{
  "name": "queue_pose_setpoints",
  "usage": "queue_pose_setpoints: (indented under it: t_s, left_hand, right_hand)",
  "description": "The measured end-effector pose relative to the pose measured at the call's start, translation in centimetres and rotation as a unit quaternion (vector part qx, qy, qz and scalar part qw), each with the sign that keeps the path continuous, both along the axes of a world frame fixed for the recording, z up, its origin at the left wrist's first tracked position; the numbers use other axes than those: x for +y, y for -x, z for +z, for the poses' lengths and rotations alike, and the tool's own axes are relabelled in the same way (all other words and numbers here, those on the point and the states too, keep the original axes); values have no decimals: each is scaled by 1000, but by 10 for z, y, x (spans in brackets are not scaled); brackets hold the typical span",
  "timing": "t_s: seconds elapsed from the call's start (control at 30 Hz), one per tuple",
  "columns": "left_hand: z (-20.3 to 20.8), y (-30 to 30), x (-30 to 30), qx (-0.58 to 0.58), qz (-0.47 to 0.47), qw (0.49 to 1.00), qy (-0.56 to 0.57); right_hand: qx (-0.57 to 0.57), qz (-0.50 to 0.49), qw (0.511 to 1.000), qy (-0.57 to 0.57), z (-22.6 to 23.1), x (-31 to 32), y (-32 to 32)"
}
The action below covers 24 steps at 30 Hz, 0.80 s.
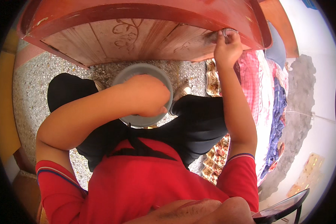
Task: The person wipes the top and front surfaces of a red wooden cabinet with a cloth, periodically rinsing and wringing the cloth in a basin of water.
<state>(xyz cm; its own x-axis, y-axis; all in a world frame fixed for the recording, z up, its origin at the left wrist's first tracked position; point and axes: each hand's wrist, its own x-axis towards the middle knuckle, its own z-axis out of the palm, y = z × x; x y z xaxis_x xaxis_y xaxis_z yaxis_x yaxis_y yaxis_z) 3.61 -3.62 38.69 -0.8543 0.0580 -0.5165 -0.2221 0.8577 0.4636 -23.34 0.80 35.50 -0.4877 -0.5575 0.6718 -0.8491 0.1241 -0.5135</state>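
Note:
My left hand (149, 96) is over a grey round basin (120, 76) on the floor between my legs. It looks curled, with the thumb tip bent in; the other fingers are hidden beneath it, so what it holds does not show. To the upper right, my right hand (228, 46) is closed at the right end of a red-brown wooden cabinet's pale front panel (100, 39), just under the red top. A small greyish thing shows at its fingertips, too small to name. A dark smudge marks the panel beside it.
The cabinet's red top (156, 11) overhangs the panel, which has a carved leaf pattern. At the right stands a bed with a pink checked cloth (248, 74) and blue fabric (277, 115). Patterned frilled cloth (214, 160) lies by my right leg, on speckled flooring (33, 86).

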Motion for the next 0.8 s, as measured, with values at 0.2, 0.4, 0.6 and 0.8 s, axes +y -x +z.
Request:
queue_pose_setpoints:
  t_s: [0.2, 0.4, 0.6, 0.8]
  left_hand:
    - [3, 18, 17, 20, -69, 997, -37]
    - [-22, 22, 10, 12, -80, 996, -31]
    - [-26, 12, -2, -32, -46, 998, -5]
    - [-1, 16, 3, 36, -28, 999, -29]
  right_hand:
    - [91, 142, 985, 30, 15, -52, -76]
    - [50, 229, 972, -9, 10, -72, -109]
    - [121, 213, 969, -15, 9, -61, -87]
    - [82, 14, 994, 74, 18, -3, 35]
